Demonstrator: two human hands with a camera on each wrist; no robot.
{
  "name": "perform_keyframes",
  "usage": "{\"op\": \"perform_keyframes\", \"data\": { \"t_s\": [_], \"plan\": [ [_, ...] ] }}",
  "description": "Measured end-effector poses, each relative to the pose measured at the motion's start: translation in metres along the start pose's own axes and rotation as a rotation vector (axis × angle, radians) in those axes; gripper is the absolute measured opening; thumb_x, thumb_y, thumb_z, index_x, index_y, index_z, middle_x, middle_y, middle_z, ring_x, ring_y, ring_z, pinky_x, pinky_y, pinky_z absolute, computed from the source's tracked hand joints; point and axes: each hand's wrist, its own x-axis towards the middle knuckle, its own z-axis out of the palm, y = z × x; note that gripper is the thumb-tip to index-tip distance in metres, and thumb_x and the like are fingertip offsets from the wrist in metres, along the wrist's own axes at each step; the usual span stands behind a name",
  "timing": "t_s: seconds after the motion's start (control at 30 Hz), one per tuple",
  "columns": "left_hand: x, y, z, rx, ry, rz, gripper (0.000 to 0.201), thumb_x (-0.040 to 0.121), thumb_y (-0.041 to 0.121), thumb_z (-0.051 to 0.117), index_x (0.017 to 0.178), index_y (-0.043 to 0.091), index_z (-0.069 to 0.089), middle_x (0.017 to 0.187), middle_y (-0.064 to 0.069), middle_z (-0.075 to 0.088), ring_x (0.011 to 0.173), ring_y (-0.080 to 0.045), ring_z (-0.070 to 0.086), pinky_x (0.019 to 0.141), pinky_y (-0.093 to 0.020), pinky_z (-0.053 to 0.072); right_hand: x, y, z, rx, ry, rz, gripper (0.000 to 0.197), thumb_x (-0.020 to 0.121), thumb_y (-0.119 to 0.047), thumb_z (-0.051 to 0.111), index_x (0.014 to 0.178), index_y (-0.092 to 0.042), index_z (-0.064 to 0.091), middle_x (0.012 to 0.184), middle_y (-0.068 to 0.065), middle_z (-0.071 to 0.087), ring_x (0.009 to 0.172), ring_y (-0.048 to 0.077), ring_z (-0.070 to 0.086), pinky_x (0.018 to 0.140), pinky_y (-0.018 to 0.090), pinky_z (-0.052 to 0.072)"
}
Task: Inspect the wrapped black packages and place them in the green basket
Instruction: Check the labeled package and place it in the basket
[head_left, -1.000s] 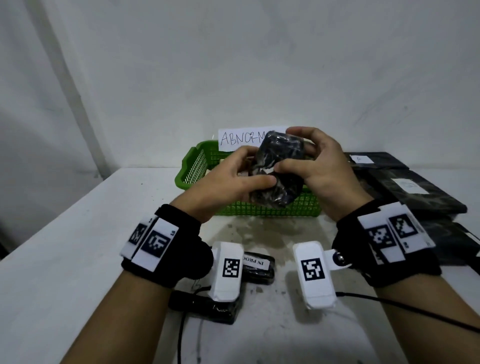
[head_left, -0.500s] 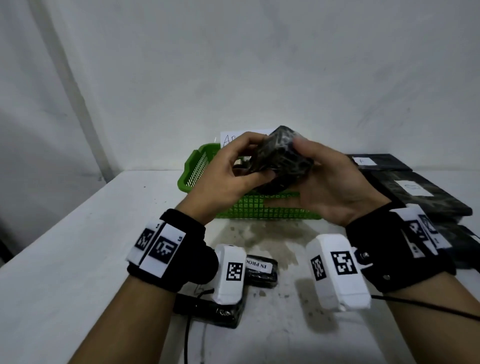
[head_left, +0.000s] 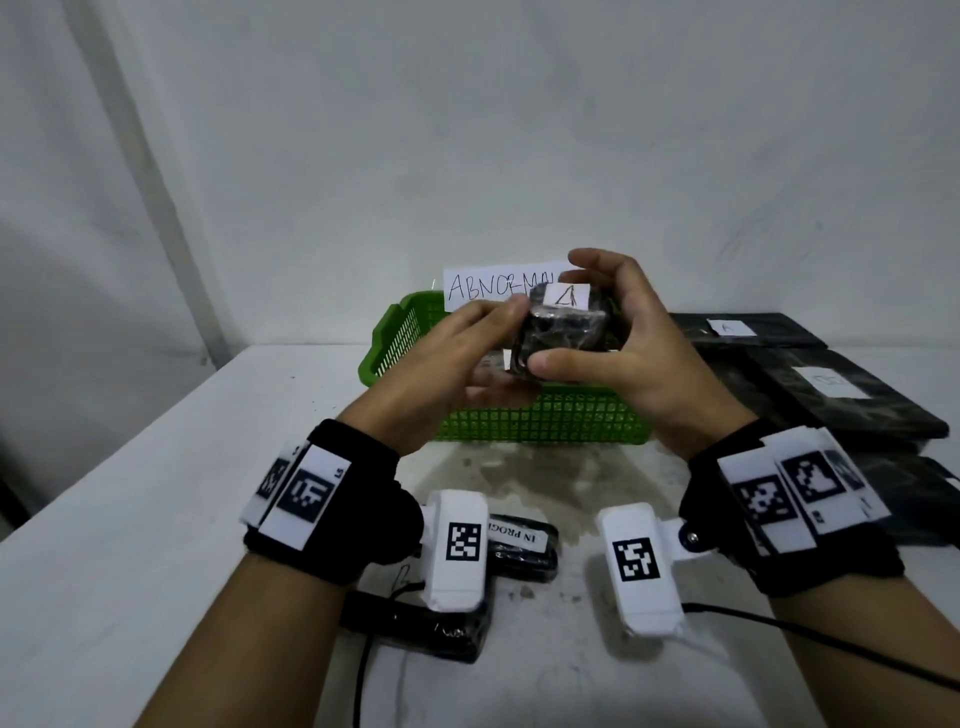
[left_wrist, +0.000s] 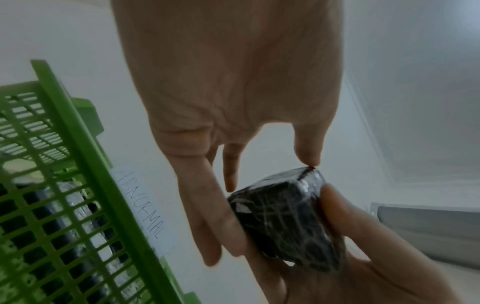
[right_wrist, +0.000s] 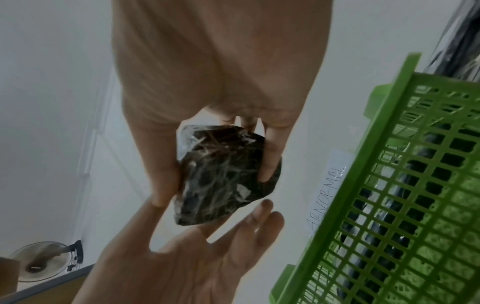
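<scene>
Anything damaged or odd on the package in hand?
No tear shows. The wrapped package, held by the left hand and right hand, is crinkled, with loose clear film at one corner.

Paper sign (head_left: 498, 287) fixed to the green basket (head_left: 540, 423) at frame centre: handwritten "ABNORMAL". White label on the held black package (head_left: 563, 330): a triangular mark. Lower-centre package label (head_left: 514, 535): "IN PROG", remainder hidden.
</scene>
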Motion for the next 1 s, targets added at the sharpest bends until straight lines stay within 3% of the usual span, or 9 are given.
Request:
{"op": "perform_keyframes", "data": {
  "t_s": [0.1,0.17,0.33,0.43,0.63,0.77,0.87,0.93,1.0],
  "plan": [
    [0.000,0.002,-0.005,-0.105,-0.036,0.021,0.052,0.083,0.026,0.075,0.129,0.013,0.056,0.128,-0.012,0.064,0.086,-0.024,0.072,0.073,-0.031,0.060,0.000,-0.004,0.001,0.094,-0.065,-0.034,0.082,0.070,-0.025,0.082,0.143,-0.028,0.044,0.141,-0.007,0.049,0.118,0.006,0.061,0.089,0.025,0.053],
    [0.000,0.002,-0.008,-0.126,-0.066,0.067,0.056,0.079,0.013,0.070,0.132,0.015,0.054,0.127,-0.008,0.063,0.097,-0.022,0.071,0.076,-0.032,0.059,0.006,-0.006,-0.001,0.213,0.001,-0.031,0.072,0.072,-0.030,0.072,0.140,-0.029,0.047,0.140,-0.008,0.052,0.118,0.006,0.061,0.088,0.029,0.053],
    [-0.003,0.004,-0.003,-0.044,-0.079,0.198,0.067,0.076,0.003,0.069,0.138,0.021,0.048,0.121,-0.002,0.063,0.098,-0.023,0.071,0.083,-0.040,0.059,0.010,-0.005,-0.007,0.121,0.059,0.077,0.047,0.077,-0.013,0.062,0.123,-0.021,0.061,0.107,0.003,0.072,0.092,0.019,0.069,0.078,0.047,0.061],
    [-0.001,0.003,0.001,-0.059,-0.086,0.206,0.059,0.080,0.005,0.063,0.135,0.019,0.049,0.123,-0.003,0.063,0.100,-0.023,0.069,0.081,-0.041,0.060,0.008,-0.005,-0.006,0.024,0.130,0.008,0.031,0.084,-0.004,0.062,0.113,-0.016,0.065,0.083,-0.006,0.073,0.075,0.011,0.069,0.064,0.031,0.059],
    [0.002,0.001,0.003,0.035,0.026,0.239,0.048,0.091,-0.005,0.062,0.132,0.017,0.051,0.115,-0.002,0.065,0.091,-0.016,0.071,0.071,-0.031,0.059,0.009,0.006,-0.006,-0.002,0.187,0.082,0.036,0.087,-0.009,0.070,0.120,-0.017,0.058,0.091,-0.001,0.077,0.080,0.016,0.073,0.070,0.038,0.060],
    [-0.001,0.006,-0.002,0.090,0.140,0.320,0.057,0.077,0.013,0.079,0.128,0.021,0.054,0.105,0.000,0.064,0.080,-0.017,0.065,0.074,-0.040,0.061,0.010,0.005,-0.011,0.004,0.154,0.187,0.047,0.084,-0.034,0.078,0.123,-0.023,0.054,0.112,0.001,0.073,0.096,0.015,0.074,0.080,0.041,0.062],
    [-0.002,0.008,0.000,0.165,0.124,0.339,0.056,0.079,0.007,0.081,0.127,0.021,0.056,0.104,-0.002,0.065,0.080,-0.015,0.063,0.070,-0.034,0.059,0.007,-0.002,-0.009,0.063,0.026,0.233,0.054,0.074,-0.048,0.075,0.120,-0.024,0.059,0.111,0.000,0.075,0.094,0.018,0.075,0.075,0.036,0.060],
    [-0.003,0.008,0.002,0.192,0.095,0.349,0.052,0.083,0.006,0.077,0.127,0.020,0.056,0.107,-0.005,0.065,0.081,-0.017,0.062,0.067,-0.028,0.056,0.007,-0.002,-0.006,0.065,0.011,0.245,0.052,0.077,-0.039,0.078,0.122,-0.021,0.059,0.109,-0.003,0.076,0.095,0.017,0.076,0.071,0.033,0.060],
    [-0.005,0.010,0.005,0.177,0.053,0.343,0.044,0.088,0.008,0.069,0.129,0.019,0.056,0.108,-0.005,0.065,0.084,-0.018,0.064,0.068,-0.032,0.057,0.008,0.000,-0.005,0.058,0.080,0.217,0.048,0.078,-0.022,0.079,0.122,-0.017,0.061,0.101,-0.003,0.077,0.091,0.017,0.076,0.068,0.034,0.060]
  ]
}}
